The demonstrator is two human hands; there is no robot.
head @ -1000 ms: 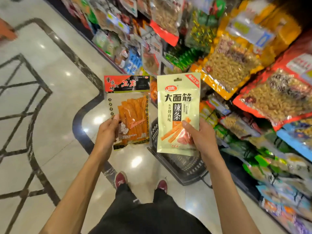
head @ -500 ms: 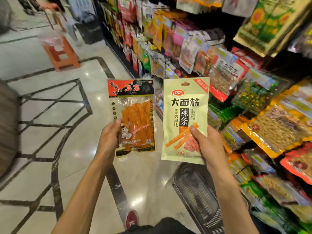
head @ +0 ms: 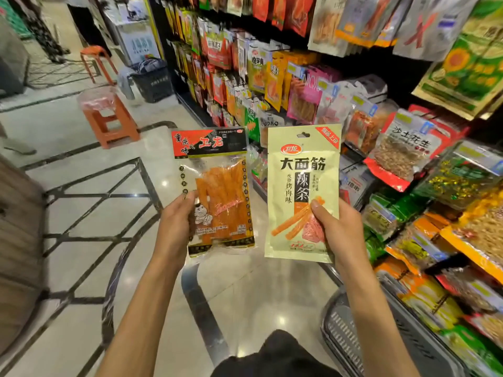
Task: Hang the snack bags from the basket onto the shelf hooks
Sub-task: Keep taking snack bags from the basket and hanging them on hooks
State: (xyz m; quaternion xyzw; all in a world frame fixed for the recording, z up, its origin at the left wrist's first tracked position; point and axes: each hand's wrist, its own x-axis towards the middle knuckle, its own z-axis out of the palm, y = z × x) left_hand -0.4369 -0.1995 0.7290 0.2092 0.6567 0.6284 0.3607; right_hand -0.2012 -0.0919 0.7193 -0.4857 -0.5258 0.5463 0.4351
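We see little of the person beyond the arms. The left hand (head: 175,227) and the right hand (head: 341,232) are both bare, and so are the wrists behind them. The right thumb (head: 317,209) shows a short, rounded nail. The long, slim left forearm (head: 149,308) and the matching right forearm (head: 373,322) are uncovered all the way down to the lower edge of the view. Between them, at the bottom centre, we see a piece of soft black fabric clothing (head: 272,355), matte and lightly creased, with a rounded outline at its top. We cannot tell whether it is trousers or a top.
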